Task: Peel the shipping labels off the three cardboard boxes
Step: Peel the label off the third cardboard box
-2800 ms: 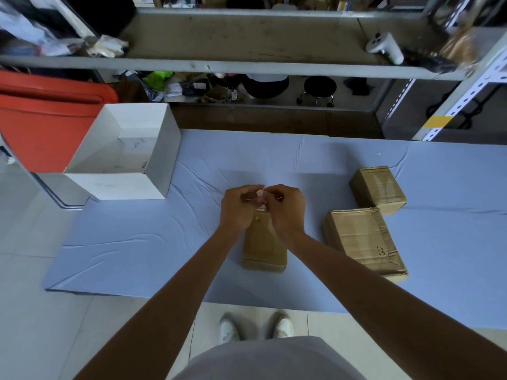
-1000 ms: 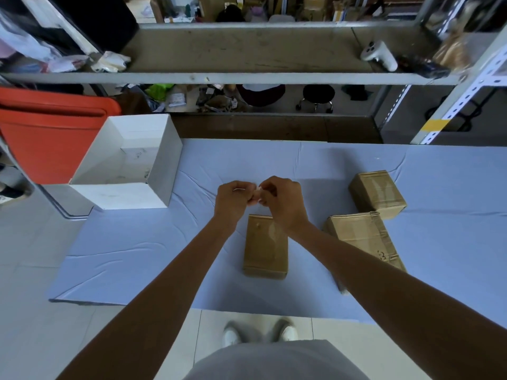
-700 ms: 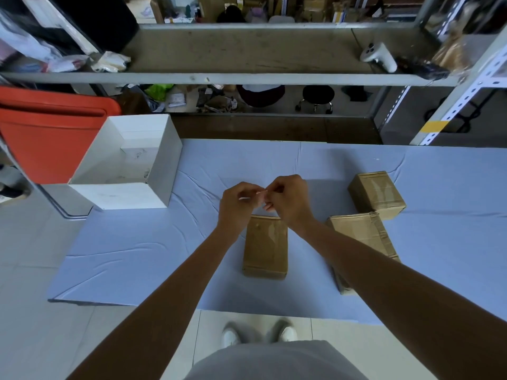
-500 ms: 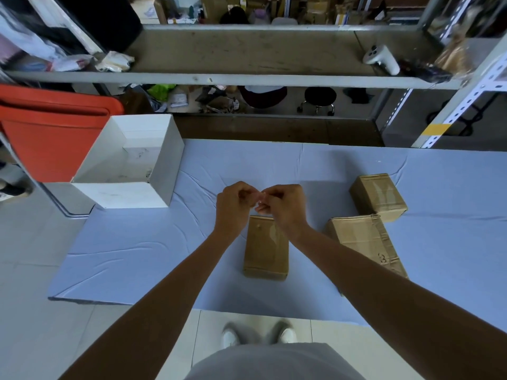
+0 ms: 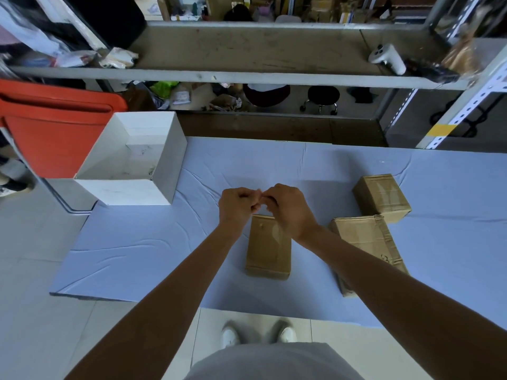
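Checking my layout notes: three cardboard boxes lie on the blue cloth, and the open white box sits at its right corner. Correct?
No: the head view shows the white box at the far-left corner of the cloth. The three cardboard boxes do lie on it.

A pale blue cloth (image 5: 301, 165) covers the table (image 5: 123, 297), which stands on light grey floor tiles (image 5: 33, 311). Behind it runs a scuffed grey shelf (image 5: 247, 50) on white perforated uprights (image 5: 472, 105), with clutter at both ends. A red bin (image 5: 55, 138) stands off to the left, and a black stool (image 5: 323, 95) sits beyond the shelf. The light is soft, even.
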Action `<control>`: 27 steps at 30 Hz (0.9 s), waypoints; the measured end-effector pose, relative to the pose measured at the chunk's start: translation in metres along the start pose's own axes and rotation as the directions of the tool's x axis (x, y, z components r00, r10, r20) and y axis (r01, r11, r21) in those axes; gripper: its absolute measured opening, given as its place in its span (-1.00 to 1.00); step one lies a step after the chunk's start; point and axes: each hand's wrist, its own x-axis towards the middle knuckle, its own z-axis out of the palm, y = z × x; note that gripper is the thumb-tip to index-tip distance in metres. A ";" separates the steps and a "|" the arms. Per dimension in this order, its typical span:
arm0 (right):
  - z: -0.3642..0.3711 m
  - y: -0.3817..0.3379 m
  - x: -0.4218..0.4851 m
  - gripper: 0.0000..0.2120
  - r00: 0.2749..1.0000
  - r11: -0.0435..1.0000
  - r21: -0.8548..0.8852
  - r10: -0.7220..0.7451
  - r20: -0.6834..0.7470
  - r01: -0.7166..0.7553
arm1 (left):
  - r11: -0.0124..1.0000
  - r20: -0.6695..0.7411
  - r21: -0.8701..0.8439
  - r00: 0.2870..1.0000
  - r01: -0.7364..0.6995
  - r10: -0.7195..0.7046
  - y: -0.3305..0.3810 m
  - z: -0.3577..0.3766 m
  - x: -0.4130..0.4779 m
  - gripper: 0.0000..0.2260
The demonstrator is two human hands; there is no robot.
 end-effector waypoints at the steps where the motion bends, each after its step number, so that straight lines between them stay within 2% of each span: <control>1: -0.001 0.001 0.001 -0.81 1.000 1.000 -0.025 0.005 0.027 -0.004 | 1.000 0.018 -0.017 1.000 0.018 -0.018 -0.001 -0.001 0.000 -0.85; 5: -0.004 0.001 0.009 -0.77 0.994 0.994 -0.020 0.105 0.040 -0.105 | 1.000 0.021 -0.005 1.000 0.020 -0.020 -0.002 -0.001 -0.002 -0.87; 7: -0.006 -0.001 0.009 -0.80 0.984 0.982 0.085 0.171 -0.043 -0.167 | 0.999 0.046 0.032 0.999 0.009 -0.010 0.001 -0.002 0.000 -0.88; 9: -0.007 -0.003 0.009 -0.90 0.955 0.945 0.222 0.271 -0.119 -0.240 | 0.999 0.081 -0.023 0.996 0.037 -0.035 0.005 -0.005 0.001 -0.91; 12: -0.006 -0.007 0.014 -0.95 0.912 0.877 0.350 0.392 -0.122 -0.330 | 0.991 0.111 -0.107 0.992 0.079 -0.067 0.012 -0.011 0.001 -0.85; 15: -0.003 -0.012 0.018 -0.95 0.891 0.862 0.337 0.437 -0.120 -0.378 | 1.000 0.098 0.017 0.995 0.009 -0.011 0.016 -0.012 0.002 -0.79; 17: 0.001 -0.018 0.019 -0.94 0.864 0.824 0.379 0.492 -0.106 -0.422 | 0.991 0.070 0.127 0.997 -0.043 0.034 0.019 -0.013 0.000 -0.84; 20: 0.005 -0.026 0.019 -0.89 0.820 0.758 0.440 0.567 -0.078 -0.482 | 0.969 0.009 0.245 0.999 -0.045 0.044 0.020 -0.018 -0.005 -0.91; 23: 0.007 -0.027 0.018 -0.84 0.857 0.801 0.377 0.514 -0.035 -0.465 | 0.948 -0.015 0.316 0.998 -0.050 0.058 0.016 -0.029 -0.008 -0.93; 25: 0.010 -0.027 0.018 -0.82 0.916 0.883 0.257 0.401 0.025 -0.394 | 0.953 -0.022 0.295 0.997 -0.067 0.077 0.012 -0.037 -0.011 -0.93; 27: 0.013 -0.029 0.019 -0.75 0.944 0.936 0.131 0.318 0.085 -0.327 | 0.945 -0.047 0.315 0.993 -0.086 0.106 0.009 -0.045 -0.013 -0.92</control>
